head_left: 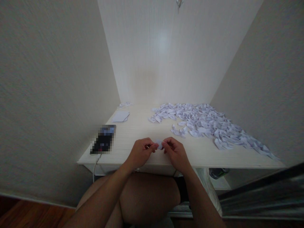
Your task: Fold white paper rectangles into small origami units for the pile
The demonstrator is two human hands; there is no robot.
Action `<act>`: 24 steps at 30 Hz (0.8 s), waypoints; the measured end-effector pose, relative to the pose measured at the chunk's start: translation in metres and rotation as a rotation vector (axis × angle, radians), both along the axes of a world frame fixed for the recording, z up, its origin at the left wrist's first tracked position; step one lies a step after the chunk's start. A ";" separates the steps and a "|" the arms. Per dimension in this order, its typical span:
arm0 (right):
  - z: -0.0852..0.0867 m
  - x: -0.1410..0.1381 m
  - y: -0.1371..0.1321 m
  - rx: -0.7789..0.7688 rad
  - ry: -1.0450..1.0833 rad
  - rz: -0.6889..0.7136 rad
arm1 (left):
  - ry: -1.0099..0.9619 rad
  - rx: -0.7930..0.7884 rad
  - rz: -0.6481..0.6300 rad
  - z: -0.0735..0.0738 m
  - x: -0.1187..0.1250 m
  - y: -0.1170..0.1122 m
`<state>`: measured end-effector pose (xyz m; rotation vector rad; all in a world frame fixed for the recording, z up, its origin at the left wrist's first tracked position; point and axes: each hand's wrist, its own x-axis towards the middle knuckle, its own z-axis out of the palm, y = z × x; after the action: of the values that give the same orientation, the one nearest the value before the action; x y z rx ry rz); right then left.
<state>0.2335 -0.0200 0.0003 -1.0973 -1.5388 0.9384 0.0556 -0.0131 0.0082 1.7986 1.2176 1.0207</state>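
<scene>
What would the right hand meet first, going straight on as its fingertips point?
Beyond the small white piece held between them, the right hand would likely meet the left hand first, though depth is unclear.

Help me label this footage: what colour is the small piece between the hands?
Pale bluish white; the small piece shows in the head view.
</scene>
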 end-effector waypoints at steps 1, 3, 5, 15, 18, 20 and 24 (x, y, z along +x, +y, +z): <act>0.000 0.000 0.000 0.000 0.002 -0.007 | -0.002 -0.011 -0.003 0.000 0.001 0.000; 0.001 -0.001 0.000 -0.001 0.003 -0.021 | -0.002 -0.024 -0.020 -0.001 0.001 0.000; 0.000 -0.001 0.001 -0.001 -0.005 -0.030 | 0.006 -0.028 -0.035 -0.003 0.002 0.001; -0.009 -0.003 0.003 0.049 -0.001 -0.041 | -0.371 -0.094 -0.045 -0.011 0.005 -0.001; -0.013 -0.003 0.004 0.084 0.011 -0.053 | -0.426 -0.126 0.004 -0.009 0.009 -0.003; -0.014 -0.003 0.003 0.106 0.019 -0.048 | -0.500 -0.142 0.067 -0.008 0.011 -0.004; -0.012 -0.002 0.000 0.125 0.032 -0.047 | -0.575 -0.150 0.106 -0.006 0.014 -0.006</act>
<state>0.2313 -0.0195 -0.0120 -1.0206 -1.5181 0.8127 0.0691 -0.0189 0.0020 1.2106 0.9982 1.3488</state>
